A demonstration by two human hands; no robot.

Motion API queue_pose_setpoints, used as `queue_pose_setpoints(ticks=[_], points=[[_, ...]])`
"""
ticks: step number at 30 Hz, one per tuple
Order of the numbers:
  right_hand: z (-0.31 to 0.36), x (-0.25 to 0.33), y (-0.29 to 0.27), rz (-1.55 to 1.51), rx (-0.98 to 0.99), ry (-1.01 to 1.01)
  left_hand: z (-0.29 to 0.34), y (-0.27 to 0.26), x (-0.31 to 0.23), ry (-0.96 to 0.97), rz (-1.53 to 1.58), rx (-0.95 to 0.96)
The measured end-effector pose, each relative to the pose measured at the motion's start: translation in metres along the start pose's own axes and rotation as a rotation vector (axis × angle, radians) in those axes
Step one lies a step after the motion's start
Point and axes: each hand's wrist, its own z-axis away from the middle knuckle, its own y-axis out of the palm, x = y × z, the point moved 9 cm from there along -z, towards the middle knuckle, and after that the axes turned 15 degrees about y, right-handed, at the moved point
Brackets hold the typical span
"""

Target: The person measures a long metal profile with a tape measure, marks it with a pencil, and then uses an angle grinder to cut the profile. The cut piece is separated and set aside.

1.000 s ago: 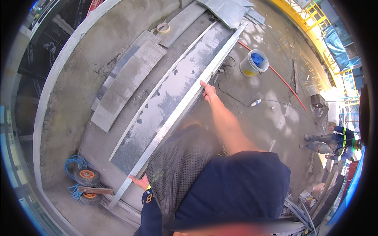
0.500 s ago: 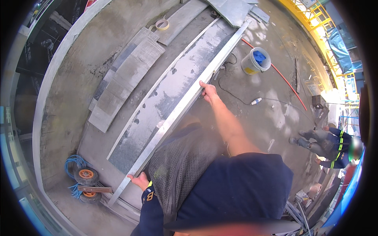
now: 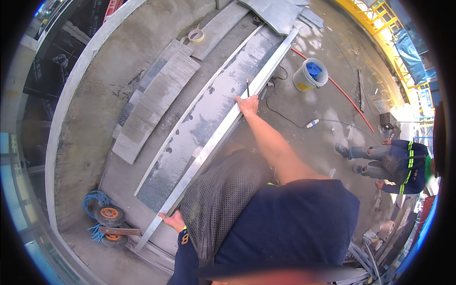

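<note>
A long, pale metal straightedge (image 3: 202, 156) lies slantwise along the near edge of a long grey slab (image 3: 187, 127), whose surface has whitish patches. At its lower left end, my left hand (image 3: 175, 221) grips the straightedge, thumb over the top and fingers mostly hidden. Farther up, my right hand (image 3: 248, 105) rests on the straightedge with fingers bent. A thin dark pencil (image 3: 247, 86) stands up from that hand, held at the fingers. Its lower end is hidden by the hand.
Left of the slab lie stacked grey boards (image 3: 154, 102) and a tape roll (image 3: 195, 35). A white bucket (image 3: 304, 78) with blue contents, a red rod (image 3: 350, 103) and a cable (image 3: 287, 119) are right. Wheels (image 3: 109, 213) sit lower left. Another person (image 3: 403, 164) is far right.
My right hand has shifted slightly left and turned, and a pencil now sticks up from it. My left hand stays on the straightedge. The other person's legs and body have moved.
</note>
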Motion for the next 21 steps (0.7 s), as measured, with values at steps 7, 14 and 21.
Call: queue_pose_setpoints(ticks=[7,14,21], points=[[-0.070,0.007,-0.022,-0.011,-0.084,0.087,0.026,0.033,0.008,-0.027,-0.018,0.013],[-0.079,0.018,-0.032,0.014,-0.011,0.077,0.046,0.041,0.007,0.225,0.180,-0.296],[-0.086,0.040,-0.043,0.219,0.050,-0.090,0.050,0.049,0.005,0.253,0.255,-0.228]])
